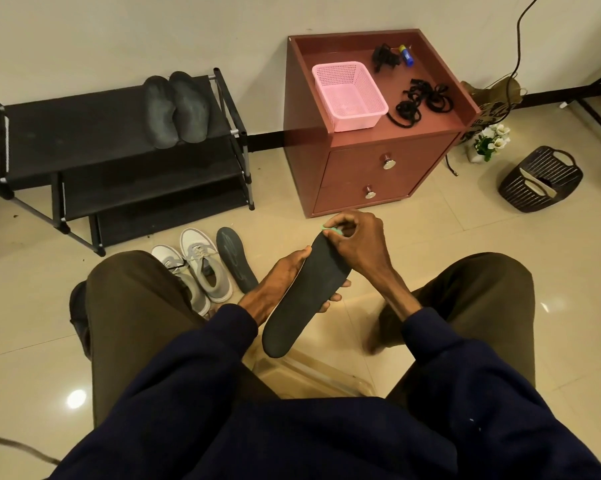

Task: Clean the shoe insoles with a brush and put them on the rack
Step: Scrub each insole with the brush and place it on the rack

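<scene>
A black insole point(301, 296) is held between my knees, toe end pointing away. My left hand point(278, 282) grips it from underneath, thumb on the left edge and fingertips showing at the right edge. My right hand point(356, 242) pinches a small green brush point(332, 231) against the insole's toe end; most of the brush is hidden by the fingers. Two dark insoles point(176, 109) lie side by side on the top shelf of the black shoe rack point(84, 133). Another dark insole point(235, 259) lies on the floor next to a pair of grey-white sneakers point(195, 268).
A reddish-brown cabinet point(378, 174) right of the rack carries a pink basket point(349, 95), black laces point(422, 102) and small items. A dark woven basket point(539, 180) and white flowers point(493, 138) stand on the floor at right. A clear plastic container point(313, 375) sits below my hands.
</scene>
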The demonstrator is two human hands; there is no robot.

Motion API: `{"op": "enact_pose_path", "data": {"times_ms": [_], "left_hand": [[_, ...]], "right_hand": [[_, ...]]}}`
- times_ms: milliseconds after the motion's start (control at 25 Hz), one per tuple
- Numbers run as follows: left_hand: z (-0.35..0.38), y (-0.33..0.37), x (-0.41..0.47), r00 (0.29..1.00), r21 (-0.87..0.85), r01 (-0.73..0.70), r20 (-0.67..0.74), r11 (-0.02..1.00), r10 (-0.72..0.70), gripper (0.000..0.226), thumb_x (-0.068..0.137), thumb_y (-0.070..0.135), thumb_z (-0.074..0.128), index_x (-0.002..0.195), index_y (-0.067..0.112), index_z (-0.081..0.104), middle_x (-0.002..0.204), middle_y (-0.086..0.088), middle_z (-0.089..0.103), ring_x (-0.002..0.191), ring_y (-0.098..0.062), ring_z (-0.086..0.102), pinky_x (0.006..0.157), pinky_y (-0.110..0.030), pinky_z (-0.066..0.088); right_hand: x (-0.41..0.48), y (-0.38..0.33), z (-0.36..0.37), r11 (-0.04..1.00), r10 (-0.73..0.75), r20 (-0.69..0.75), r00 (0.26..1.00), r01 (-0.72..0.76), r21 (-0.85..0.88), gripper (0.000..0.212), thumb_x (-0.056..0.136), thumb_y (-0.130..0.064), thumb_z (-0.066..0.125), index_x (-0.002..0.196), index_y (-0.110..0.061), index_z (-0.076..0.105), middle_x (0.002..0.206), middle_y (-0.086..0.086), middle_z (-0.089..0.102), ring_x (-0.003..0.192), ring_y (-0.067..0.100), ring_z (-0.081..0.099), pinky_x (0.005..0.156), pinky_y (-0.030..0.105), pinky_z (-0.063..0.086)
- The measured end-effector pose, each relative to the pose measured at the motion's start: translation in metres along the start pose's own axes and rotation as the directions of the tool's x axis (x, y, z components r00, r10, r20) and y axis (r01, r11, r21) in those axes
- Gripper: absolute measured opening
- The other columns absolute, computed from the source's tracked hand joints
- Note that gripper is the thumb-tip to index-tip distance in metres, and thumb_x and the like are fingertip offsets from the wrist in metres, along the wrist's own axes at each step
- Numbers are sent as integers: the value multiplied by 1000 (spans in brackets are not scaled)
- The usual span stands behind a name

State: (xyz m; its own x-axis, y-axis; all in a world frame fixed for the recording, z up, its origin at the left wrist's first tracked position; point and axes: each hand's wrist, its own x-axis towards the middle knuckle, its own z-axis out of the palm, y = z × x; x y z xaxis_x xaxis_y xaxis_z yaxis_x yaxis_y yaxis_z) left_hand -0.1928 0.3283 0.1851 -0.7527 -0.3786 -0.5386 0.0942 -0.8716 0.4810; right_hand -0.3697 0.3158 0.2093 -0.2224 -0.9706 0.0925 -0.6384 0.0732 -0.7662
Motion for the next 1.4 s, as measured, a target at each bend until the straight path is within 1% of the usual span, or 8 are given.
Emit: {"op": "enact_pose_path", "data": {"times_ms": [80, 160, 320, 480, 600, 720, 920, 1400], "left_hand": [[1, 1, -2, 999, -46, -23, -30, 999, 22, 65, 105, 55, 27, 135, 6, 56, 130, -28, 63, 95, -38, 64, 76, -40, 53], [2, 4, -3, 999, -81, -24, -28, 996, 22, 64, 105, 56, 25, 130, 8, 58, 123, -26, 66, 94, -36, 63, 75, -38, 53], [5, 5, -6, 1000, -32, -12, -9, 999, 12, 66, 105, 54, 23, 131, 5, 59, 121, -21, 69, 93, -33, 64, 74, -36, 51], [3, 4, -2, 999, -58, -10, 32, 998, 12, 69, 104, 57, 25, 137, 4, 56, 128, -21, 65, 94, -31, 66, 75, -36, 54], [-2, 6, -1, 998, -103, -55, 38, 993, 60, 72, 104, 58, 25, 142, 3, 51, 135, -24, 61, 98, -34, 67, 77, -38, 55], [-9, 6, 2, 998, -145, -53, 23, 988, 57, 73, 103, 60, 25, 139, 4, 54, 137, -23, 60, 99, -33, 68, 78, -38, 57], [-3, 5, -1, 992, -63, -53, 109, 997, 59, 74, 103, 60, 28, 144, 3, 51, 141, -24, 56, 102, -33, 63, 79, -39, 54], [-9, 6, 1, 995, -37, -75, 69, 997, 77, 78, 102, 63, 32, 149, 2, 45, 149, -24, 50, 106, -31, 63, 84, -39, 54]], "right_hand": [[-5, -13, 3, 999, -35, 163, 986, 28, 46, 7, 82, -14, 84, 88, -17, 81, 83, -9, 74, 74, 4, 68, 68, 14, 55], [-4, -15, 2, 997, -51, 186, 981, 39, 69, 6, 83, -16, 84, 88, -16, 81, 82, -9, 74, 73, 4, 68, 67, 14, 56], [10, 11, -9, 999, 9, -111, 994, -14, -44, 8, 84, -10, 82, 91, -12, 79, 86, -2, 73, 75, 3, 67, 70, 21, 61], [8, 23, -16, 997, 53, -227, 972, -63, -38, 9, 85, -9, 80, 93, -11, 79, 87, -2, 72, 77, 6, 68, 70, 22, 61], [2, 15, -14, 1000, 31, -63, 998, -31, -3, 9, 84, -14, 83, 93, -11, 80, 85, -3, 73, 73, 3, 67, 64, 9, 53], [0, 12, -16, 999, 32, 112, 993, -33, 6, 9, 83, -18, 85, 89, -12, 81, 80, -5, 74, 66, -1, 66, 59, 8, 50], [7, 21, -17, 999, 28, -237, 971, -34, -20, 8, 86, -9, 80, 94, -8, 79, 88, 0, 73, 76, 4, 67, 67, 6, 51], [6, 17, -6, 994, -63, -349, 935, 90, 60, 13, 90, -11, 77, 102, -12, 75, 99, -2, 70, 89, 4, 66, 79, 15, 56]]}}
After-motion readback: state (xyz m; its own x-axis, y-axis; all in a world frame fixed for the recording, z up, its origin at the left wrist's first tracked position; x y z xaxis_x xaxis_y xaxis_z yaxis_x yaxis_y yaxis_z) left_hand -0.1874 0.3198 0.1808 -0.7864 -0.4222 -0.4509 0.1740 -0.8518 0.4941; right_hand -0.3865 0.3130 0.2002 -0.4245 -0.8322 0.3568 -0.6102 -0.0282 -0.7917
